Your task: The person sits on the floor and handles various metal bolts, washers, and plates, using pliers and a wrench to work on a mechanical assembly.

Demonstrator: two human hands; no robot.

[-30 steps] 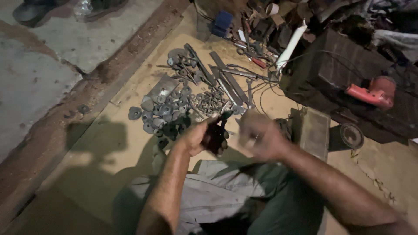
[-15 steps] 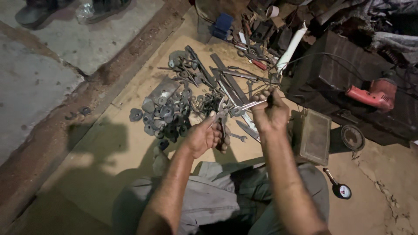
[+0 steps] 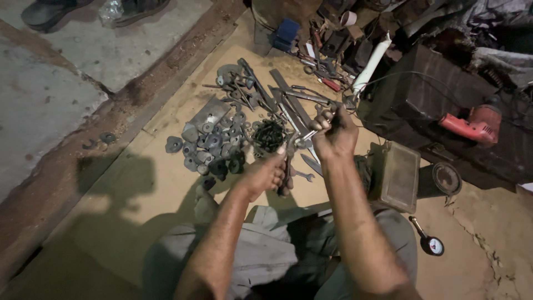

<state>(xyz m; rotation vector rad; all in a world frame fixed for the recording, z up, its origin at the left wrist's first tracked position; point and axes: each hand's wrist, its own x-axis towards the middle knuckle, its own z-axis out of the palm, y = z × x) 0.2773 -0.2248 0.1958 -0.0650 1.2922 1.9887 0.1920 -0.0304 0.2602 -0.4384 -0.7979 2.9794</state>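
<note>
I sit on a tan board (image 3: 166,183) over a spread of metal tools. My right hand (image 3: 335,135) is closed around a slim metal wrench (image 3: 311,132) above the tool pile. My left hand (image 3: 266,173) grips a dark, oily metal part (image 3: 287,166) just below and left of it. A black coiled chain-like piece (image 3: 269,135) lies beside my left hand. Grey metal weights and washers (image 3: 208,147) sit in a cluster to the left. Long flat spanners (image 3: 288,103) lie beyond my hands.
A red power drill (image 3: 471,125) rests on a dark box at right. A greenish metal case (image 3: 398,175), a round disc (image 3: 446,178) and a small pressure gauge (image 3: 430,243) lie right of my knees. Clutter fills the back. Someone's shoes (image 3: 41,12) stand top left on concrete.
My right hand reached forward into the tool pile and closed on a wrench. My left hand moved forward with the dark part. The view shifted slightly.
</note>
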